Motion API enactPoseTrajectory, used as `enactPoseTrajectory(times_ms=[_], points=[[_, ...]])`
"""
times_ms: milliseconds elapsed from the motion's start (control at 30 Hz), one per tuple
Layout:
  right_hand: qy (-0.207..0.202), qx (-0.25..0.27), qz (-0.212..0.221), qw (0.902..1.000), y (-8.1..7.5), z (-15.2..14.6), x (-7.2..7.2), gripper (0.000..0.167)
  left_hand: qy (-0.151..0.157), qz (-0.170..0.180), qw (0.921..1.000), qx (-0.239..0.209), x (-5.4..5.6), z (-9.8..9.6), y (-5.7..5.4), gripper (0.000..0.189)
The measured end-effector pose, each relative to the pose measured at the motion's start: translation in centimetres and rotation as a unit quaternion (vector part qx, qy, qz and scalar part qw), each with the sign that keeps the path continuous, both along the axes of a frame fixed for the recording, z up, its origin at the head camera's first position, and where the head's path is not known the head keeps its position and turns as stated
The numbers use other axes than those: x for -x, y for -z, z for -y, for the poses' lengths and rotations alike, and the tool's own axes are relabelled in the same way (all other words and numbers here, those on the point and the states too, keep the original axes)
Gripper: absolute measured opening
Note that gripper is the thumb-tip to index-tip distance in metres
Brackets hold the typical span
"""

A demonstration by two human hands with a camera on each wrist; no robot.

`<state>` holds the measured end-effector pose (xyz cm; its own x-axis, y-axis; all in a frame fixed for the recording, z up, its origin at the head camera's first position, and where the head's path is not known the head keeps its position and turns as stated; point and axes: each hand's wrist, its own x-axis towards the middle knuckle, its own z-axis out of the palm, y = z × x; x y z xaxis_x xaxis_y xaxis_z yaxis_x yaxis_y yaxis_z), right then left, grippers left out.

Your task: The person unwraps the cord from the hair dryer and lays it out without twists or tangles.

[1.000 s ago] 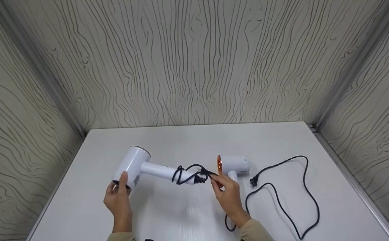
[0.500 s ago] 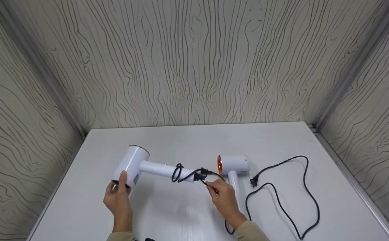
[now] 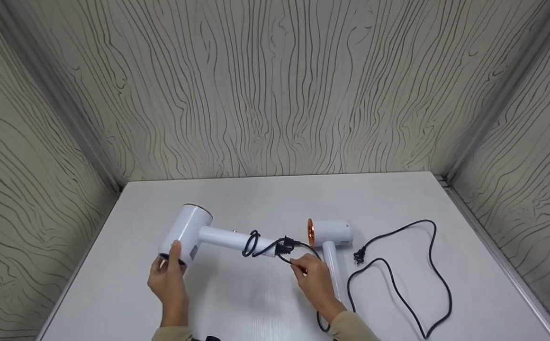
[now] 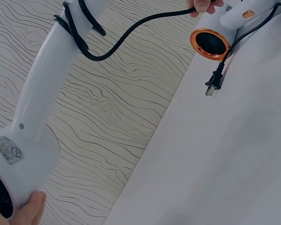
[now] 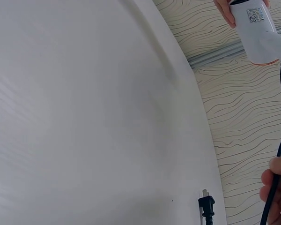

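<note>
Your left hand [image 3: 168, 283] grips the left hair dryer [image 3: 189, 228]; your right hand [image 3: 315, 280] has shifted nearer, pinching its cord [image 4: 154, 18], still looped around the handle [image 3: 223, 238], so cord work seems unfinished.

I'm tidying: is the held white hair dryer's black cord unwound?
Only partly: the black cord loops round the white handle, then reaches the right hand.

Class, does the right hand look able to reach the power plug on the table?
Probably yes: the power plug lies uncovered, but the right hand pinches a cord and the lying hair dryer's handle intervenes.
</note>
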<state>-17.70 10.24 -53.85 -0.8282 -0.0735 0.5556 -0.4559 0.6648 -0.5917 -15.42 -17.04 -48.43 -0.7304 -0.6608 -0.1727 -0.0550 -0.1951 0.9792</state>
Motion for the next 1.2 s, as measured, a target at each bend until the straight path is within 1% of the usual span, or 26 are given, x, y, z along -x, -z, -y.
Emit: enactPoseTrajectory(times_ms=[167,300,533,600,700,800,900,967,1000,1067,1200], points=[[0.017,-0.021,-0.012,0.9996,0.8,0.3,0.1,0.014,-0.002,0.002,1.0000,0.004,0.0,-0.1,0.1,0.071],[0.017,-0.040,-0.017,0.9989,1.4,0.6,0.1,0.014,-0.002,0.002,1.0000,0.000,0.0,-0.2,0.1,0.072],[0.017,-0.073,0.014,0.9971,2.1,1.2,0.1,0.013,0.009,0.003,0.9999,-0.003,0.1,-0.4,0.1,0.073],[0.014,-0.079,0.014,0.9967,2.3,1.4,0.0,0.012,0.012,0.008,0.9999,-0.003,0.1,-0.4,0.1,0.073],[0.010,-0.096,0.009,0.9953,2.5,1.7,-0.1,0.011,0.010,0.005,0.9998,-0.017,0.2,-0.4,0.0,0.074],[0.002,-0.120,0.020,0.9926,2.8,2.0,-0.3,0.009,0.008,0.003,0.9997,-0.021,0.2,-0.5,-0.2,0.074],[-0.013,-0.140,0.047,0.9890,3.0,2.2,-0.4,0.007,0.006,0.002,0.9998,-0.016,0.3,-0.6,-0.2,0.073],[-0.021,-0.160,0.055,0.9853,3.2,2.3,-0.5,0.007,0.007,0.002,0.9999,-0.015,0.3,-0.6,-0.2,0.073],[-0.025,-0.174,0.052,0.9831,3.3,2.3,-0.6,0.007,0.008,0.003,0.9999,-0.014,0.3,-0.7,-0.1,0.073],[-0.032,-0.205,0.030,0.9778,3.6,2.5,-0.6,0.007,0.007,0.004,0.9998,-0.015,0.3,-0.7,-0.1,0.074],[-0.054,-0.259,-0.010,0.9642,4.1,2.8,-0.7,0.009,0.007,0.008,0.9998,-0.014,0.2,-0.8,-0.1,0.075]])
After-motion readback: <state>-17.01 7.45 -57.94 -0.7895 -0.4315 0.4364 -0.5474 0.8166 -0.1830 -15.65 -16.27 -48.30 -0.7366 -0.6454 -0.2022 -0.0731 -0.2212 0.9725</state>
